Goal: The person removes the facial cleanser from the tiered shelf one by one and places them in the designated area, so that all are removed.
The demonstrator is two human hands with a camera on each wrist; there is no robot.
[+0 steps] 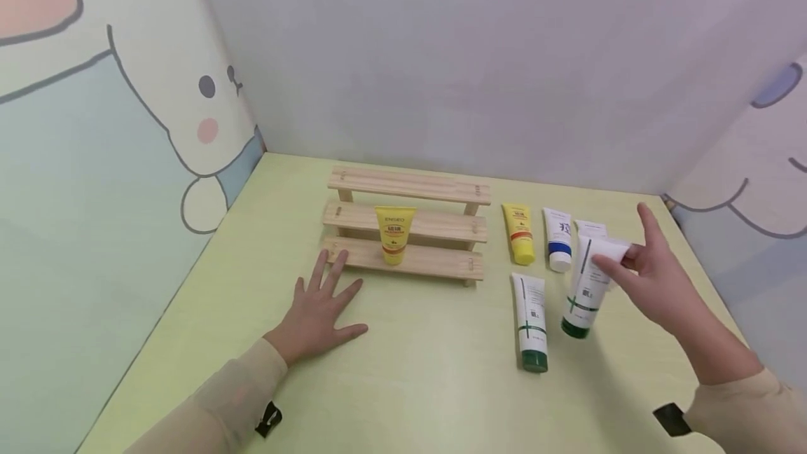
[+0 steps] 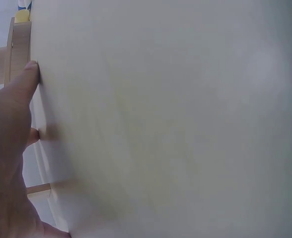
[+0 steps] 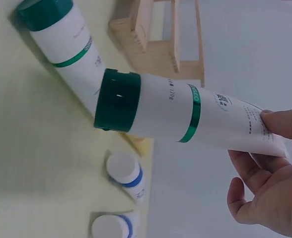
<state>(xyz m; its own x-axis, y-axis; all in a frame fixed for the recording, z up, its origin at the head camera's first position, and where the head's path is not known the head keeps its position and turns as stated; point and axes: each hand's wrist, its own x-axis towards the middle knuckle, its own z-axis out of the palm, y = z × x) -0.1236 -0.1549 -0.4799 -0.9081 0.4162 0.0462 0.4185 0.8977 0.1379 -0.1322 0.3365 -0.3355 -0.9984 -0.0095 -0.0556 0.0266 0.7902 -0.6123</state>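
My right hand [image 1: 658,282] pinches a white tube with a green cap [image 1: 588,289] by its flat end, thumb in front. The tube hangs cap down above the table, also seen in the right wrist view, where its green cap [image 3: 118,100] faces left. A similar white tube [image 1: 531,321] lies on the table just left of it. My left hand [image 1: 318,317] rests with spread fingers on the table, fingertips at the front of the three-step wooden rack [image 1: 403,258]. On the rack's lowest step a yellow tube [image 1: 394,233] stands on its cap.
Right of the rack lie another yellow tube [image 1: 519,233] and a white tube with a blue band [image 1: 558,238]. One more white tube [image 1: 591,228] lies partly hidden behind the held one. Walls with cartoon drawings [image 1: 208,90] enclose the table [image 1: 403,384] at the back and sides.
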